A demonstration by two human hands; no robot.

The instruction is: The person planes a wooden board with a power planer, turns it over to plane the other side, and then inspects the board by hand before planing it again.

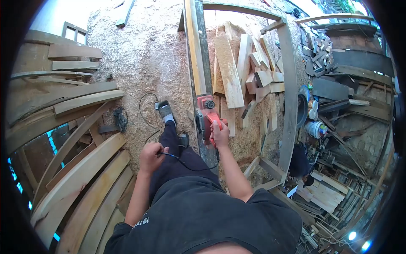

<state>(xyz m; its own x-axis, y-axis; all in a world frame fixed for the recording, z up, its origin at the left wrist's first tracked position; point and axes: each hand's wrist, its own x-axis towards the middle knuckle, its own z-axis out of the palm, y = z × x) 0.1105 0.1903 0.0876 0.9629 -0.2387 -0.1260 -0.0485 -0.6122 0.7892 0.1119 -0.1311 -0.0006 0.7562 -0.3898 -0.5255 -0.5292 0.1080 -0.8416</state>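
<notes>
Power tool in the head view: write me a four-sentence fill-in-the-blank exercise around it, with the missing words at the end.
1. The right hand grips a power tool whose casing is mainly ____ in colour.
2. The hand holding the black cord is the person's ____ one.
3. The tool sits over a long beam made of ____.
4. In the picture, the whitish bucket stands to the ____ of the tool.

Missing words: red; left; wood; right.
</notes>
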